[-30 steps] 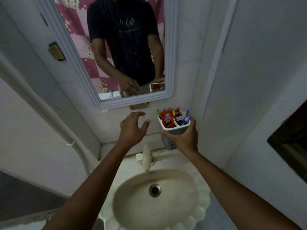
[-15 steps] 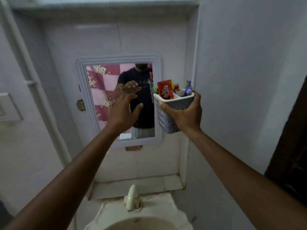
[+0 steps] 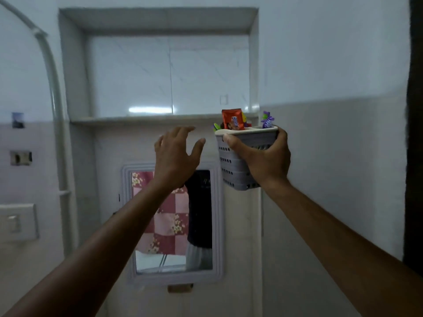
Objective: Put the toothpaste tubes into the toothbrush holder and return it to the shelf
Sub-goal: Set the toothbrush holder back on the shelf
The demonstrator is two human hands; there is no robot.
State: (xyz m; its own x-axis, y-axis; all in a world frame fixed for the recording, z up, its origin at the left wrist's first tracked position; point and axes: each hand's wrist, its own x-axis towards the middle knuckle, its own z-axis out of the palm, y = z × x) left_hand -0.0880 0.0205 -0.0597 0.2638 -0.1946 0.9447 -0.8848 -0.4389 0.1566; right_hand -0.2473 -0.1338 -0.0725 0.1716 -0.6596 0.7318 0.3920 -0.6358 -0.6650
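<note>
My right hand [image 3: 263,159] grips a grey perforated toothbrush holder [image 3: 231,165] from its right side, thumb on the front rim. An orange toothpaste tube [image 3: 232,118] and a purple tube end [image 3: 267,120] stick up out of it, with a green tip at the left. The holder is raised just under the ledge of a recessed wall shelf [image 3: 142,118], at the shelf's right end. My left hand [image 3: 176,154] hovers beside the holder, fingers spread, holding nothing.
A framed mirror [image 3: 171,220] hangs on the wall below the shelf and reflects a person's torso. A white pipe [image 3: 56,110] runs down the left wall. A switch plate [image 3: 17,221] sits at the far left. A dark door edge [image 3: 415,133] borders the right.
Both hands rose from sink level, past the mirror, up to the shelf ledge with the holder. The view tilted upward, so the sink left the frame and the shelf came into sight.
</note>
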